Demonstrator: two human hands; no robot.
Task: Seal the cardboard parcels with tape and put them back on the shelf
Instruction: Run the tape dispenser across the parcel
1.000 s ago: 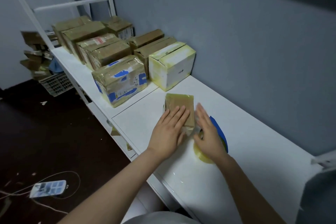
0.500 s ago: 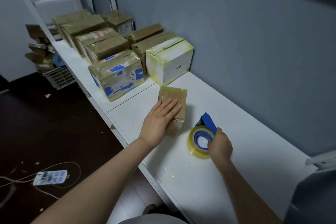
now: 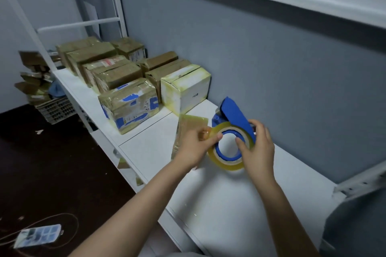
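A small flat parcel (image 3: 189,129) wrapped in brown tape lies on the white shelf (image 3: 219,204), partly hidden behind the left hand (image 3: 195,145). Neither hand touches it, as far as the view shows. The left hand pinches the loose end of the tape roll (image 3: 226,166) between thumb and fingers. The right hand (image 3: 258,148) grips the blue tape dispenser (image 3: 234,113) that carries the roll, thumb on the roll's blue core and fingers curled behind, holding it up above the shelf just right of the parcel. Farther back along the shelf stand more taped parcels in rows, the nearest a brown box with blue patches (image 3: 129,106) and beside it a white box (image 3: 186,87) against the grey wall (image 3: 271,58). A plastic crate (image 3: 55,108) sits on the dark floor beyond the shelf.
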